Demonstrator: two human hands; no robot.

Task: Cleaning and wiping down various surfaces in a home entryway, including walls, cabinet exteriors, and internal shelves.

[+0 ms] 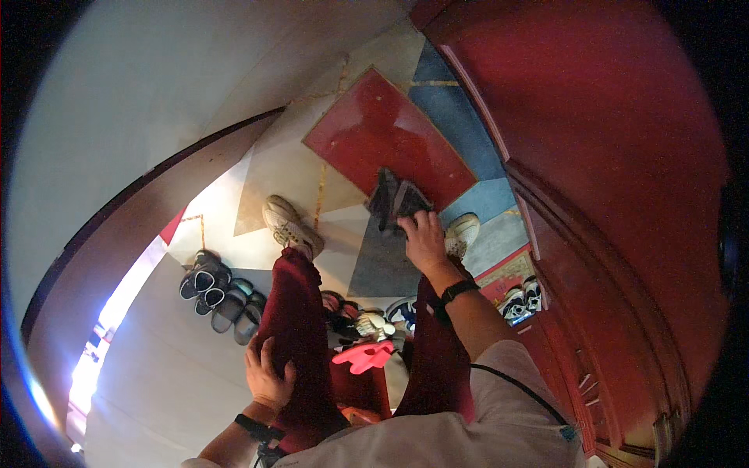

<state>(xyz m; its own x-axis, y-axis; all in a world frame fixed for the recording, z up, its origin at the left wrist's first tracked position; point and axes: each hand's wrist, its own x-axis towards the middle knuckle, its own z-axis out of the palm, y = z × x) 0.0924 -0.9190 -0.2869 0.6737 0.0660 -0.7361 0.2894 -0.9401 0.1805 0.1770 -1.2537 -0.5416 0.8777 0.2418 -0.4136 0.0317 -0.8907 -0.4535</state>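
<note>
My right hand [424, 240] reaches down between my feet, its fingers at the rear of a pair of dark shoes [399, 200]. The shoes are slightly blurred and sit side by side at the lower edge of a red square [374, 128] on the floor. Resting on my dark red trouser leg [298, 339], my left hand [270, 374] has its fingers apart and holds nothing. Beige sneakers are on my feet, the left sneaker [289, 225] in full view and the right sneaker [461, 234] partly hidden by my right hand and leg.
Black sneakers [205, 284] and dark slides [237, 313] stand at the left. Pink slippers [366, 355] and several other shoes lie between my legs. More sneakers [518, 301] stand by the red door [620, 134]. A pale wall [146, 88] rises at the left.
</note>
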